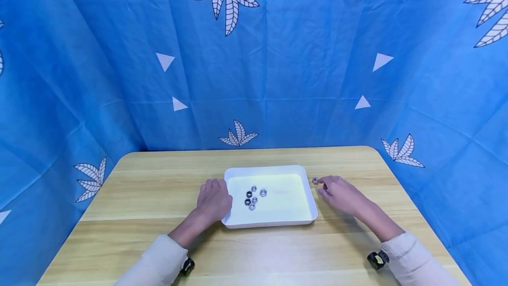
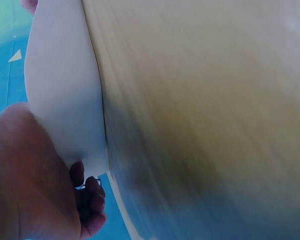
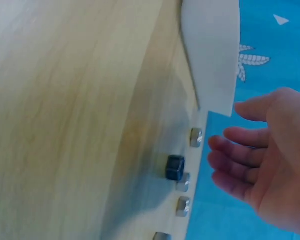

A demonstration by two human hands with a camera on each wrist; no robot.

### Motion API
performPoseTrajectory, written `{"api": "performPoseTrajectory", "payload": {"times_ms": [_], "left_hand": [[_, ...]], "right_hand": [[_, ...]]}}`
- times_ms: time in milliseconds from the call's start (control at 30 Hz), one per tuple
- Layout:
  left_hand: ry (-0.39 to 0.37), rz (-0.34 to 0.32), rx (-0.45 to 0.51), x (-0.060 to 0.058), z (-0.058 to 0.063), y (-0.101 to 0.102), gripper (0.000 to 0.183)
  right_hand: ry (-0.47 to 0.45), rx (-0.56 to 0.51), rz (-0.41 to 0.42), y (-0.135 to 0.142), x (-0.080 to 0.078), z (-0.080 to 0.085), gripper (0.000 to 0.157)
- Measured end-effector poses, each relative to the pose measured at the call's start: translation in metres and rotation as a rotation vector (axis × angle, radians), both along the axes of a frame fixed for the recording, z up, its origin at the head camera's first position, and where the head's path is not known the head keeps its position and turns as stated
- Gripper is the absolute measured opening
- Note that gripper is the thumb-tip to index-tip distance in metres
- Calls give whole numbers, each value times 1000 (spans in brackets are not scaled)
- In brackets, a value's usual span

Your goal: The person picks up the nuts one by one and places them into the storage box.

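A shallow white tray [image 1: 282,222] lies on the wooden table, with several silver and black hex nuts [image 1: 263,193] in its left half. My left hand [image 1: 214,199] grips the tray's left rim with curled fingers; the left wrist view shows the hand [image 2: 32,175] against the tray wall [image 2: 65,75]. Right of the tray, my right hand [image 1: 340,194] hovers with loosely bent fingers and holds nothing. Its index fingertip is close to a silver nut [image 1: 315,181]. In the right wrist view, a black nut [image 3: 175,167] and several silver nuts [image 3: 183,206] stand on the table beside that hand [image 3: 270,145].
The light wooden table [image 1: 158,189] extends on both sides of the tray and in front of it. A blue curtain [image 1: 278,56] with white leaf and triangle prints hangs behind and around the table.
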State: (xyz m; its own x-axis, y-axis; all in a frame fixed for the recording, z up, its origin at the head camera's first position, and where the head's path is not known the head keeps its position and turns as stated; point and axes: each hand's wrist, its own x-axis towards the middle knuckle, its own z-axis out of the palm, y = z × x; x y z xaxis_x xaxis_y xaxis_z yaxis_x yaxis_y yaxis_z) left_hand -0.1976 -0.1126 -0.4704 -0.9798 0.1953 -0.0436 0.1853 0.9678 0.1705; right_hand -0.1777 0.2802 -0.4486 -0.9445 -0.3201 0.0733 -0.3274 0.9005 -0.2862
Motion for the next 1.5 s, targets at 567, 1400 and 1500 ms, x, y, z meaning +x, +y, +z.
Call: {"api": "performPoseTrajectory", "payload": {"times_ms": [567, 1400, 1500], "left_hand": [[-23, 2, 25, -1, -1, -1, 34], [-34, -2, 13, 1, 1, -1, 34], [-37, 1, 10, 1, 2, 0, 34]], "right_hand": [[108, -7, -14, 11, -28, -19, 31], [-73, -207, -14, 19, -52, -33, 25], [-102, -238, -20, 20, -52, -33, 26]]}}
